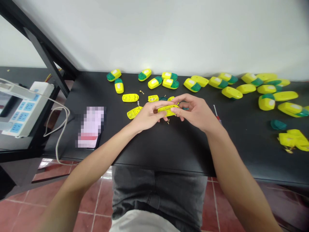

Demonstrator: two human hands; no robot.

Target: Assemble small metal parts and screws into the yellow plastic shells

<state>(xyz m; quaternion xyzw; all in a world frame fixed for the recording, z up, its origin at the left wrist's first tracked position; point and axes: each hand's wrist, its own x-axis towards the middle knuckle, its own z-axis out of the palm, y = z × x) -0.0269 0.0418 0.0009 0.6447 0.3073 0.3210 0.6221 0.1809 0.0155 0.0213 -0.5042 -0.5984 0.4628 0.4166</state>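
Yellow shell (pixel 164 111) is btwn both hands, over the bench (pixel 159 148). L hand (pixel 150 115) holds its L end, grip narrow; R hand (pixel 195 109) holds the R end, thumb on top. Just L, two open half-shells (pixel 130 98) lie on the bench, w/ a small metal bit (pixel 142 92) nr them. Screwdriver (pixel 218 118) lies R of the R hand. Yellow-green units (pixel 170 83) are along the wall side; phone (pixel 90 127) is well L, power strip (pixel 25 112) beyond it.

A shell (pixel 163 110) sits between left hand (pixel 151 113) and right hand (pixel 193 110); on the table (pixel 164 151), phone (pixel 90 127) left, screwdriver (pixel 218 118) right, cases (pixel 171 83) behind.
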